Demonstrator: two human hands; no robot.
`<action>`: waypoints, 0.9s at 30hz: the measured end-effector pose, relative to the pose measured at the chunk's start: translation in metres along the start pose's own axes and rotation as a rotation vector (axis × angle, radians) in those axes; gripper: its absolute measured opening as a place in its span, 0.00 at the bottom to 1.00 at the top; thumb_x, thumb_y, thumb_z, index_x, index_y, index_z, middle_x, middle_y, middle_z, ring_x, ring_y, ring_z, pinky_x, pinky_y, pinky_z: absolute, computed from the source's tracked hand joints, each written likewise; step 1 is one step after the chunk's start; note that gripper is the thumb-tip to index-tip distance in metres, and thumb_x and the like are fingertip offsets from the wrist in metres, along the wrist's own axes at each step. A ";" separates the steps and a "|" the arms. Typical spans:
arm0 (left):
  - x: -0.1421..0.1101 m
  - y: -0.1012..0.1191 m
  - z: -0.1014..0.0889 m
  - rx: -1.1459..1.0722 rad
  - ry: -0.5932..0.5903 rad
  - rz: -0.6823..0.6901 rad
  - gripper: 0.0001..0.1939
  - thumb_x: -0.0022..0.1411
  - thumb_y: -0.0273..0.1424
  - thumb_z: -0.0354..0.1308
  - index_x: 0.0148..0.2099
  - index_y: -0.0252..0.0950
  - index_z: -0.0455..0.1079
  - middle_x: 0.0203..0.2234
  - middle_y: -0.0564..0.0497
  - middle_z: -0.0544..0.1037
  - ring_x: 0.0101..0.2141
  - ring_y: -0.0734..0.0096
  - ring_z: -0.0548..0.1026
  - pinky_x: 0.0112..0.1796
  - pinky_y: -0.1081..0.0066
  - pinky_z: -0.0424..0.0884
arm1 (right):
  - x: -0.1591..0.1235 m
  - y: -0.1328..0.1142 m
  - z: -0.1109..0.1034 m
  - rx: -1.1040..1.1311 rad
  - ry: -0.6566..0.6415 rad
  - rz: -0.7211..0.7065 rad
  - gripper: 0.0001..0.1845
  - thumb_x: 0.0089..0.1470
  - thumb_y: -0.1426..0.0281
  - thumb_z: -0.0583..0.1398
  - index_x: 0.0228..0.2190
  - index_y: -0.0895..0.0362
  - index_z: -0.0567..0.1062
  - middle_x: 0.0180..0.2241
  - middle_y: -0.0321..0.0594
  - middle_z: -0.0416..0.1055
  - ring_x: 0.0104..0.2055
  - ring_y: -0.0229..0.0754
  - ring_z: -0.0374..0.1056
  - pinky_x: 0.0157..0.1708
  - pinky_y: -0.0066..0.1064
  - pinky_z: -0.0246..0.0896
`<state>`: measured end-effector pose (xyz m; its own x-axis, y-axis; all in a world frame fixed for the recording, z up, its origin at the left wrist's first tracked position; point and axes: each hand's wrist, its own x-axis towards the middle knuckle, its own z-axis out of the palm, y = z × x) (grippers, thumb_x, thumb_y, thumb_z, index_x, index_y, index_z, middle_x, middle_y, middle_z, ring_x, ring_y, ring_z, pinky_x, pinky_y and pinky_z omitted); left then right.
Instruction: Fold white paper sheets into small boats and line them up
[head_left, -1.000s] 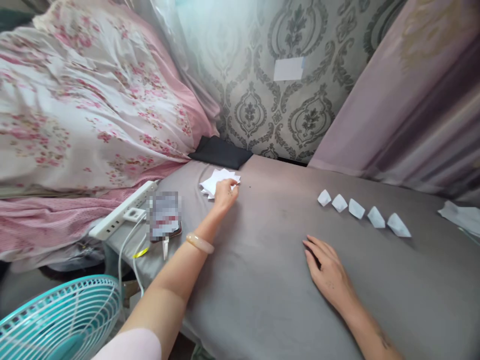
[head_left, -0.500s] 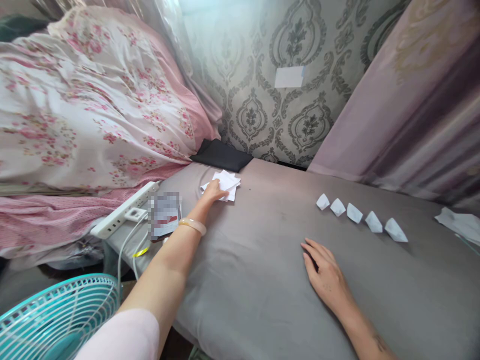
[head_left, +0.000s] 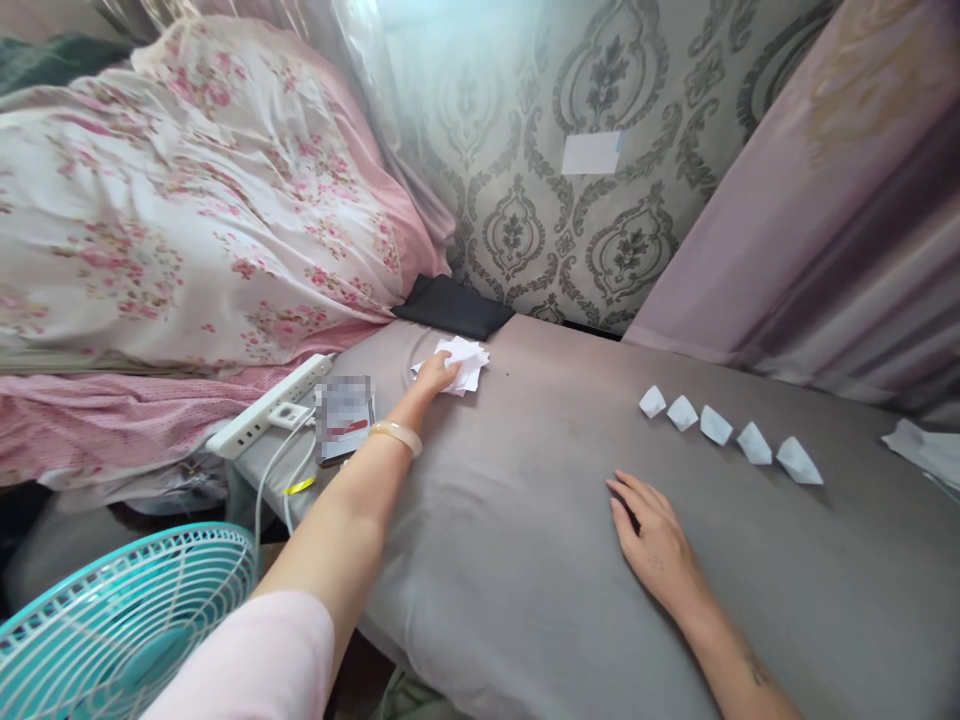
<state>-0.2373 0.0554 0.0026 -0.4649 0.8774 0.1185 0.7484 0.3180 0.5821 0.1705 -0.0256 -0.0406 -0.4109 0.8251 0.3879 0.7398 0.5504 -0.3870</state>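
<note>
- Head view, left hand: Your left hand (head_left: 433, 374) has shifted from the right edge of the stack of white paper sheets (head_left: 471, 366) to its left side. The thumb lies over the top sheets; the other fingers are partly hidden, so whether they are clamped on the paper cannot be told.
- Head view, stack: The sheets lie on the gray bedsheet-like cover (head_left: 540, 540), just in front of the folded black cloth (head_left: 454, 308), overlapping with corners pointing several ways. The stack keeps its place beside that cloth. In judgement, the change is one of contact point: you now bear on the opposite side of the stack, and no sheet is seen parted from it.
- Head view, right hand: Your right hand (head_left: 654, 535) has kept its position, resting on the cover, fingers loosely extended, holding nothing.
- Head view, folded pieces: The row of five folded white paper pieces (head_left: 716, 425) is unchanged, beyond your right hand and apart from it. Judged from this, handling is confined to the stack and your left hand alone does it.
</note>
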 end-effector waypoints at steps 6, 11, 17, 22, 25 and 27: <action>-0.009 0.019 -0.022 -0.054 0.231 0.009 0.16 0.66 0.29 0.43 0.46 0.32 0.71 0.44 0.39 0.76 0.47 0.56 0.72 0.47 0.64 0.63 | 0.000 -0.003 -0.001 0.016 0.002 0.022 0.20 0.60 0.65 0.50 0.46 0.59 0.74 0.52 0.49 0.70 0.56 0.50 0.62 0.56 0.48 0.58; -0.028 0.076 -0.046 -0.536 0.417 0.183 0.16 0.67 0.37 0.45 0.46 0.35 0.70 0.41 0.45 0.76 0.46 0.61 0.72 0.46 0.68 0.65 | 0.000 -0.006 -0.002 0.075 0.024 0.046 0.18 0.59 0.66 0.51 0.45 0.57 0.76 0.51 0.48 0.71 0.55 0.50 0.64 0.56 0.48 0.58; -0.094 0.144 -0.009 -1.376 -0.415 0.096 0.17 0.56 0.40 0.61 0.44 0.35 0.71 0.36 0.47 0.79 0.35 0.65 0.76 0.34 0.70 0.71 | 0.004 -0.012 -0.013 0.453 0.089 0.230 0.20 0.56 0.58 0.54 0.41 0.56 0.77 0.47 0.47 0.74 0.52 0.49 0.67 0.56 0.48 0.58; -0.145 0.168 0.048 -1.423 -0.680 -0.030 0.17 0.52 0.39 0.65 0.41 0.34 0.73 0.34 0.47 0.79 0.30 0.69 0.75 0.28 0.74 0.68 | 0.005 -0.016 -0.035 1.044 0.179 0.548 0.31 0.54 0.44 0.51 0.35 0.57 0.77 0.40 0.49 0.77 0.43 0.47 0.73 0.41 0.37 0.69; -0.165 0.174 0.076 -1.396 -0.697 -0.021 0.18 0.49 0.41 0.66 0.38 0.34 0.73 0.30 0.49 0.78 0.26 0.73 0.73 0.26 0.76 0.66 | 0.004 -0.016 -0.041 1.140 0.194 0.668 0.39 0.52 0.39 0.44 0.32 0.59 0.75 0.29 0.48 0.76 0.32 0.46 0.73 0.28 0.34 0.68; -0.175 0.175 0.091 -1.350 -0.642 0.031 0.19 0.50 0.43 0.65 0.38 0.34 0.74 0.29 0.50 0.78 0.26 0.75 0.72 0.26 0.77 0.65 | 0.003 -0.016 -0.039 1.032 0.209 0.674 0.41 0.52 0.38 0.39 0.30 0.59 0.73 0.23 0.44 0.73 0.28 0.44 0.71 0.23 0.31 0.64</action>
<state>0.0182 -0.0103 0.0109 0.0927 0.9956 -0.0117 -0.4028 0.0483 0.9140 0.1782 -0.0369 -0.0004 0.0491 0.9973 -0.0539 -0.0313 -0.0524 -0.9981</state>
